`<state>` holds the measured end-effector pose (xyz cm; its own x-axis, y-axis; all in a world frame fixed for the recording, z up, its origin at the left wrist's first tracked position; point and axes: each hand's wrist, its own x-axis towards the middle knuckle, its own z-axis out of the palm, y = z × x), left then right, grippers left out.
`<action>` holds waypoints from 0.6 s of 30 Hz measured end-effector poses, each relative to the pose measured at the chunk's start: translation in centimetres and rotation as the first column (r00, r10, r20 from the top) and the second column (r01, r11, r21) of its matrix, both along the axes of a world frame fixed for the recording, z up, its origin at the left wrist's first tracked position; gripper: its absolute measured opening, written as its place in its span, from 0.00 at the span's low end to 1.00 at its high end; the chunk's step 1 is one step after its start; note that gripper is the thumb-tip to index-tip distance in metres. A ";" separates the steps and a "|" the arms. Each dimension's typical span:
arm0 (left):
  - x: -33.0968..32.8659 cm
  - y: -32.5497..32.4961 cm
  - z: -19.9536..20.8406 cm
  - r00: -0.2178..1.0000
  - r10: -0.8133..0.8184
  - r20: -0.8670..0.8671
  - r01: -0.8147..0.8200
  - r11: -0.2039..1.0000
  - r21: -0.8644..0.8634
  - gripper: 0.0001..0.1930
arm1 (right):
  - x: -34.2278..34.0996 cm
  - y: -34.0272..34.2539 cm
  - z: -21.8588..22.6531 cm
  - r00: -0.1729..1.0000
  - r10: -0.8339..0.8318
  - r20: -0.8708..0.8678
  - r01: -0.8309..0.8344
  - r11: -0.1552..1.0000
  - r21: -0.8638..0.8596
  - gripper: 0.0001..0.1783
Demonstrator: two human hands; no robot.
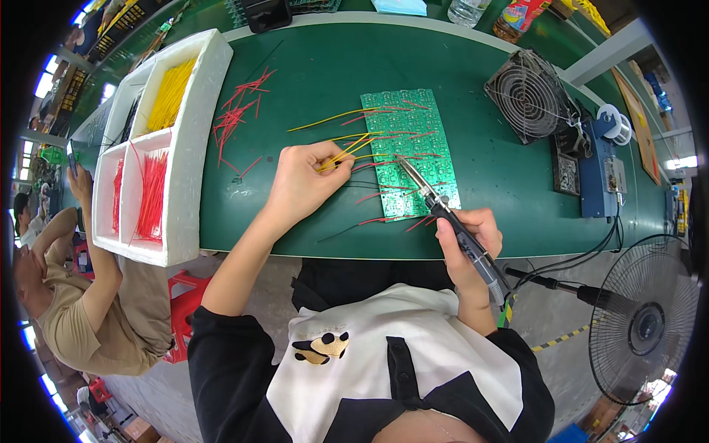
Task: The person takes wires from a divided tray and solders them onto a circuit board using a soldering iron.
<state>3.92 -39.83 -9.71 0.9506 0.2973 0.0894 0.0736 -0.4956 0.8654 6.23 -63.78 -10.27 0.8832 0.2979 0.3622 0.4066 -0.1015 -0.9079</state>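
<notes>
Faintly lettered shirt (pixel 362 369); right hand (pixel 473 247): soldering iron (pixel 441 207).

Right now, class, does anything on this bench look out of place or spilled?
Yes: loose red wires lie scattered on the green bench, right of the white foam tray; they look untidy compared with the aligned red bundle inside it.
</notes>
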 end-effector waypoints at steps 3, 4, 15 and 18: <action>0.0 0.0 -0.1 1.000 -0.004 0.003 0.004 1.000 -0.004 0.05 | 0.0 -0.1 0.0 1.000 -0.023 -0.002 0.023 1.000 0.016 0.10; 0.0 0.0 -0.2 1.000 -0.003 0.003 0.003 1.000 -0.004 0.05 | 0.0 -0.3 0.0 1.000 0.000 -0.006 0.000 1.000 -0.017 0.10; -0.1 -0.1 0.3 0.999 -0.021 0.035 0.018 0.997 0.069 0.05 | 0.1 0.1 -0.4 1.000 0.022 -0.002 -0.022 1.000 -0.005 0.10; -0.1 -0.1 0.3 0.999 -0.023 0.044 0.019 0.997 0.079 0.05 | 0.2 0.2 -0.3 1.000 0.010 0.023 -0.010 1.000 -0.018 0.10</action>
<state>3.84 -39.91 -9.42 0.9510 0.2678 0.1544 0.0246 -0.5634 0.8258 6.39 -63.55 -10.61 0.8717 0.3136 0.3765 0.4281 -0.1138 -0.8965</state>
